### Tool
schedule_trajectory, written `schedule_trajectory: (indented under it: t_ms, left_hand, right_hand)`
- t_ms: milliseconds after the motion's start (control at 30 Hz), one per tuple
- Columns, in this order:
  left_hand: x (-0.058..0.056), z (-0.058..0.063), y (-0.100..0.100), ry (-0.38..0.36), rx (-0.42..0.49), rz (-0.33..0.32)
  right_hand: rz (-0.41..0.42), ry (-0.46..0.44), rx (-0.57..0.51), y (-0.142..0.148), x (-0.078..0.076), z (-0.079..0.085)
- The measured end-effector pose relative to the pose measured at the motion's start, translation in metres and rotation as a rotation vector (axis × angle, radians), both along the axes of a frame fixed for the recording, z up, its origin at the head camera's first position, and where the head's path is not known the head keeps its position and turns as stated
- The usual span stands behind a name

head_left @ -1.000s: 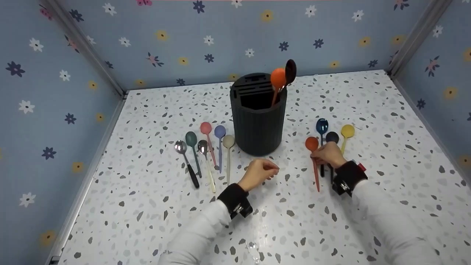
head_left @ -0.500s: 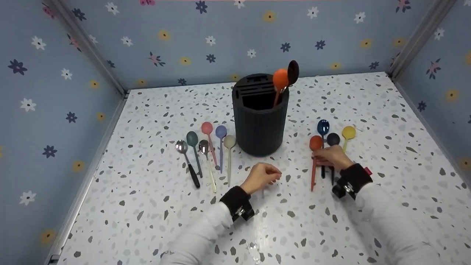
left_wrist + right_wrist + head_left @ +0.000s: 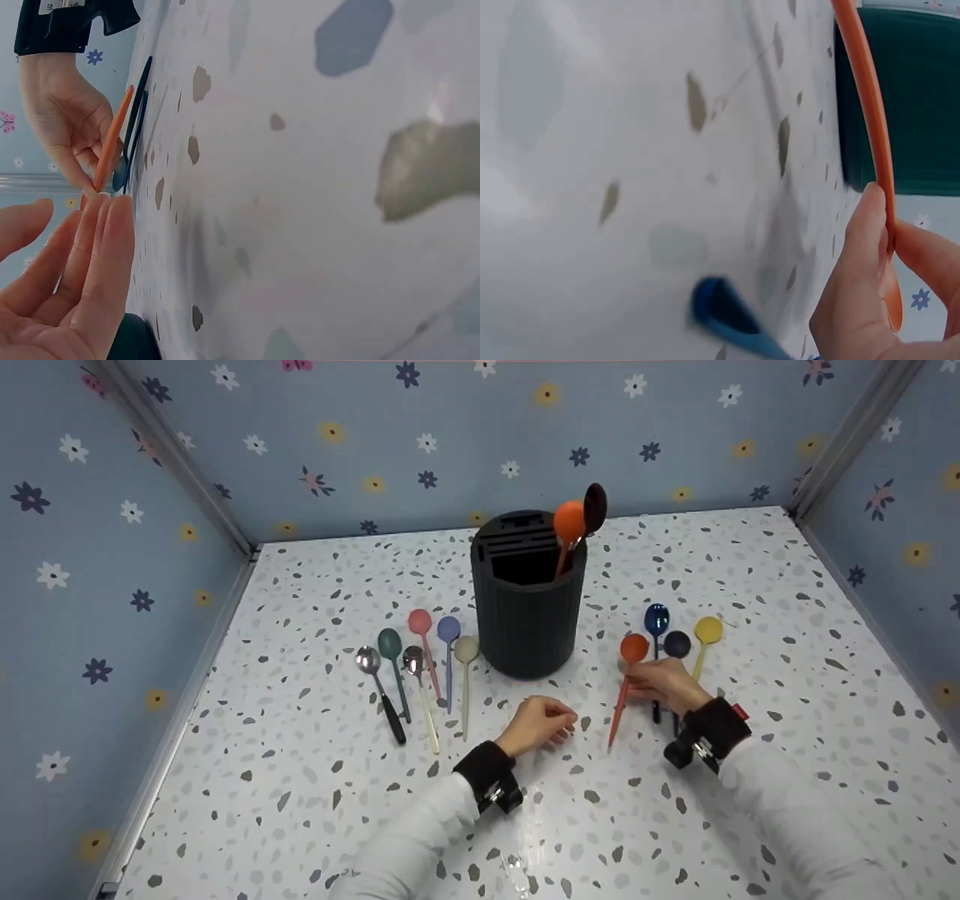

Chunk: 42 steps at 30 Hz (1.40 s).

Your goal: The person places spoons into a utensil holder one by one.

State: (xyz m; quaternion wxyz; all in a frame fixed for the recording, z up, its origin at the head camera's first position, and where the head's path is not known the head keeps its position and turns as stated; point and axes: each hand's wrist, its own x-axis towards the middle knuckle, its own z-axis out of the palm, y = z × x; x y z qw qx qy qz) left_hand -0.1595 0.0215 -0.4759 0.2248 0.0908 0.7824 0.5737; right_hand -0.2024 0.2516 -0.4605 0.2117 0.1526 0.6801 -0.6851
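Right hand holds an orange-red spoon at the neck, right of the slotted black utensil holder. Left wrist view: spoon slanted, bowl end clear of the worktop; whether the handle tip touches, cannot tell. Neck grip probably chosen to steady the bowl and leave the long handle free.

Holder: an orange spoon and a dark brown spoon stand bowl-up, presumably because slim handles suit the opening. Loose spoons lie bowls away from the person, handles towards, likely for easy reach: blue spoon, navy spoon and yellow spoon beside the right hand; a second group, including a beige spoon, left of the holder.

Fingers, right: pinched together on the neck, a digit on either side, no visible gap. Fingers, left: left hand relaxed, thumb apart from the fingers, nothing held; hovers before the holder, apparently idle.
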Motion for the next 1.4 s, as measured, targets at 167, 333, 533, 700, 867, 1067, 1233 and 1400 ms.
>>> schedule_trajectory:
  t_ms: [167,333,533,700,867,1067,1233,1400]
  left_hand:
    - [0.001,-0.002,0.003,-0.011,0.016,0.0]
    - [0.003,-0.004,0.007,-0.043,0.048,0.014]
    - [0.005,-0.006,0.012,-0.057,0.115,0.023]
    - [0.007,-0.006,0.014,-0.082,0.156,0.028]
    - [0.008,-0.004,0.015,-0.103,0.189,0.022]
    - [0.01,0.01,0.012,-0.096,0.208,-0.013]
    - [0.016,0.034,0.01,-0.069,0.211,-0.008]
    - [0.013,0.054,0.008,-0.005,0.194,-0.005]
  right_hand:
    - [0.027,-0.006,-0.057,-0.01,0.003,0.004]
    - [0.051,-0.011,-0.063,-0.018,0.007,0.005]
    - [0.062,0.001,-0.076,-0.027,0.011,0.004]
    - [0.089,0.03,-0.089,-0.035,0.017,0.005]
    - [0.079,0.048,-0.086,-0.04,0.019,0.008]
    - [0.069,0.076,-0.056,-0.042,0.022,0.015]
    - [0.076,0.162,-0.091,-0.041,0.023,0.025]
    - [0.073,0.237,-0.099,-0.043,0.019,0.041]
